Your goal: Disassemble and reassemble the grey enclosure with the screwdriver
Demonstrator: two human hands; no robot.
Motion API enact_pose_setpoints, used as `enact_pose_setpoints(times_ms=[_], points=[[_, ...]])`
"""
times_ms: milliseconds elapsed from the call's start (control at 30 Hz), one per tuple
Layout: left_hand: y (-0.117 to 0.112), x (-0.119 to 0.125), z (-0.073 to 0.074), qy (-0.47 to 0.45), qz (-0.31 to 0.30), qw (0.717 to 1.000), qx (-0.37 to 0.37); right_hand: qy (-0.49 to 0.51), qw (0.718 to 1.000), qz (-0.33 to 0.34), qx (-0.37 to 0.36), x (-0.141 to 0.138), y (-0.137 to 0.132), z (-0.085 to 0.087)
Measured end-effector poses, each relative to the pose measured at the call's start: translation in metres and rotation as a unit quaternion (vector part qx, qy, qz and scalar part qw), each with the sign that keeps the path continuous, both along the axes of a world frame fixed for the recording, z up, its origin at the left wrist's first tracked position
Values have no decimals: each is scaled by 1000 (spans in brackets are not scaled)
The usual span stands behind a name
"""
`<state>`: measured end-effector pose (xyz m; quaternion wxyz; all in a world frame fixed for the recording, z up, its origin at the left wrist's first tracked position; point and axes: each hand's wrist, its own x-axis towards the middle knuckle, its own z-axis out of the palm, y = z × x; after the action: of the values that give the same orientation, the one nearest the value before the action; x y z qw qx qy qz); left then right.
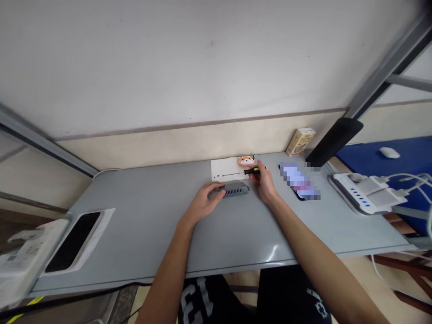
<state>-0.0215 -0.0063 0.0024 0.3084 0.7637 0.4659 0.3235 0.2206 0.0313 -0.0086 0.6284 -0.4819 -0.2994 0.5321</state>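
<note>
Head view — screwdriver (249, 171) in right hand (265, 182); carton (298, 143) — contents hidden.

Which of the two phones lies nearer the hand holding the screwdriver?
The lit phone, just right of the right hand gripping the screwdriver; the dark-screened phone lies far left, beyond the left hand.

A grey desk (141, 202) stands against a white and cream wall (202, 67).

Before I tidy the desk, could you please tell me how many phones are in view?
2: a dark phone near the left end of the desk, and a lit phone to the right of the right hand. Others could be hidden.
</note>
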Motion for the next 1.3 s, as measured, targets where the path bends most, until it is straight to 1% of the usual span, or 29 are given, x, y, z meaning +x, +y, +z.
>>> enact_pose_setpoints(times_ms=[67,167,300,433,533,633,700,767,867,967,1067,1167,1300], points=[[0,4,-1,-9,8,1000,12,51,999,7,-8,4,1,2],[2,8,-4,-10,24,1000,5,101,995,10,-9,9,1,5],[3,9,-8,-17,44,999,-27,119,993,20,0,11,-2,8],[2,10,-9,-25,42,998,-36,110,993,34,21,8,-5,12],[1,10,-6,-34,55,998,-6,62,996,50,30,5,-8,14],[0,7,-3,-50,87,994,47,2,997,66,26,0,-10,14],[-1,5,-1,-49,98,991,84,-24,997,69,21,-3,-11,13],[-3,3,2,-37,91,987,124,-35,997,72,11,-4,-12,11],[-6,3,6,-22,55,983,173,-35,997,72,-3,-4,-11,9],[-10,5,9,-19,28,981,189,-36,997,68,-1,-4,-11,7],[-12,7,11,-16,31,980,197,-45,997,65,7,-3,-10,5],[-12,8,9,-16,34,976,214,-53,996,66,7,-2,-10,5],[-10,7,6,7,30,973,227,-60,995,73,25,-1,-9,5]])
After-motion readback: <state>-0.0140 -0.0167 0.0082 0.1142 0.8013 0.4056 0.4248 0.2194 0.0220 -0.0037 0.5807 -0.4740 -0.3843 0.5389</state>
